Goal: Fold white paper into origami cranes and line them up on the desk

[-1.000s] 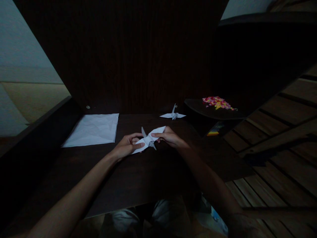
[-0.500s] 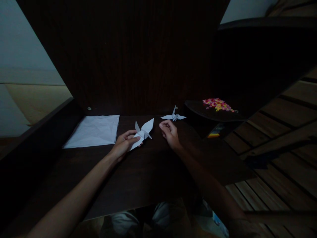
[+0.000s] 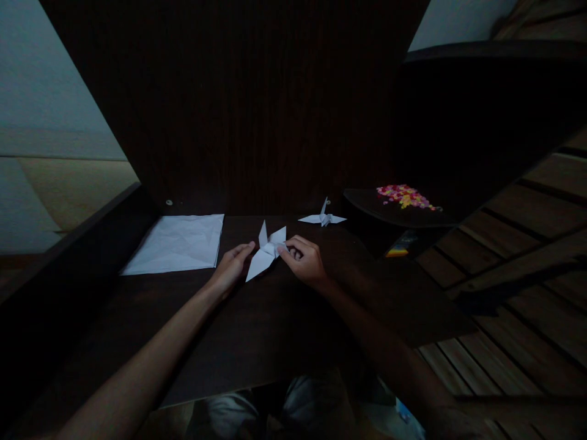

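Knees [image 3: 229,408]: tucked under the near edge of the counter [image 3: 220,342], dim in this light.
Left grip [image 3: 232,266]: low over the dark wood, fingers half curled, holding nothing that I can see. Its fingertips are just beside the bird [image 3: 268,250]; whether they brush it, or whether thumb meets finger, I can't tell from where I stand.
Right grip [image 3: 305,260]: clamped on the bird, thumb on top, the other fingers curled in and partly hidden.
Bird: white folded paper, wings spread, one narrow point standing up. It lies between the two hands, left of the right grip and pinched only along its right side, with one wing slanting back toward the person. I can't say whether it rests on the wood or hangs just above.
Step in hand: I'd judge it to be shaping or adjusting the folds, one hand doing the holding.
Next move: it would call for a light touch, since a hard pinch could crush the thin points; the left grip is well placed to steady the near wing.
Paper [image 3: 181,241]: flat white, faintly creased, beyond and left of the left grip.
Second bird [image 3: 323,218]: also white, wings out, one point raised, beyond the right grip near the back.
Shelf [image 3: 362,200]: rounded, dark, at the right, with colourful bits [image 3: 406,197] heaped on it.
Back panel [image 3: 252,110]: dark wood, rising behind everything.
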Demonstrator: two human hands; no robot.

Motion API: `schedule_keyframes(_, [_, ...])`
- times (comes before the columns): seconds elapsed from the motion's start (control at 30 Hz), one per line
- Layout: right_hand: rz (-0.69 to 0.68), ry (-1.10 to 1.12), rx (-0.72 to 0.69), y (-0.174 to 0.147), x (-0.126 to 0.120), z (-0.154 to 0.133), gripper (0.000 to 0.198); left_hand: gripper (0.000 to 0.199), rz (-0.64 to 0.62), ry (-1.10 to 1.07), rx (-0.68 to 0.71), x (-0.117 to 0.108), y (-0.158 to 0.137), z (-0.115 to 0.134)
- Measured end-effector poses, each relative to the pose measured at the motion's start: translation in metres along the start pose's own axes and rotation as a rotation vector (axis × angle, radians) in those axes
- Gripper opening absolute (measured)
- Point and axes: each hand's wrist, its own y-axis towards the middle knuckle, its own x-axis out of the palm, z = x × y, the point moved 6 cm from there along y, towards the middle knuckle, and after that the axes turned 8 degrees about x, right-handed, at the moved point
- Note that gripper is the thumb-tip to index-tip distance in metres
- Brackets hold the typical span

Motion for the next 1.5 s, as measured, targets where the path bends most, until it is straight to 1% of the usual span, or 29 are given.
schedule_keyframes(0.1, [0.096,-0.036,0.028,0.003,-0.009,0.005,0.021,0.035,0.049,0.101,0.078,-0.007,0.001,0.008])
schedule_keyframes(0.17, [0.158,-0.070,0.063,0.008,-0.015,0.010,0.021,0.037,0.092,0.236,0.192,-0.013,-0.001,0.018])
schedule_keyframes(0.27, [0.238,-0.150,0.109,0.019,-0.025,0.017,0.021,0.032,0.136,0.643,0.398,-0.018,-0.005,0.034])
schedule_keyframes(0.37, [0.283,-0.242,0.134,0.036,-0.031,0.028,0.018,0.024,0.116,1.074,0.585,-0.014,-0.008,0.044])
schedule_keyframes(0.43, [0.308,-0.306,0.178,0.047,-0.033,0.038,0.019,0.026,0.090,1.289,0.661,-0.011,-0.008,0.045])
schedule_keyframes(0.47, [0.311,-0.340,0.197,0.053,-0.033,0.043,0.019,0.028,0.083,1.371,0.678,-0.010,-0.008,0.044])
schedule_keyframes(0.57, [0.314,-0.448,0.257,0.067,-0.029,0.056,0.017,0.031,0.090,1.516,0.669,-0.016,-0.003,0.043])
schedule_keyframes(0.77, [0.294,-0.551,0.396,0.081,-0.017,0.072,0.019,0.035,0.187,1.638,0.581,-0.036,0.002,0.048])
schedule_keyframes(0.97, [0.238,-0.636,0.475,0.083,-0.009,0.074,0.022,0.035,0.192,1.789,0.437,-0.045,0.006,0.047])
schedule_keyframes(1.07, [0.203,-0.676,0.504,0.082,-0.005,0.072,0.022,0.033,0.199,1.829,0.413,-0.047,0.008,0.046])
schedule_keyframes(1.33, [0.205,-0.641,0.530,0.080,-0.004,0.072,0.026,0.030,0.237,1.824,0.407,-0.054,0.009,0.050])
schedule_keyframes(1.4, [0.257,-0.611,0.496,0.079,-0.006,0.069,0.031,0.032,0.248,1.808,0.389,-0.057,0.010,0.050])
schedule_keyframes(1.5, [0.399,-0.561,0.396,0.073,-0.012,0.059,0.040,0.034,0.238,1.795,0.351,-0.060,0.012,0.050])
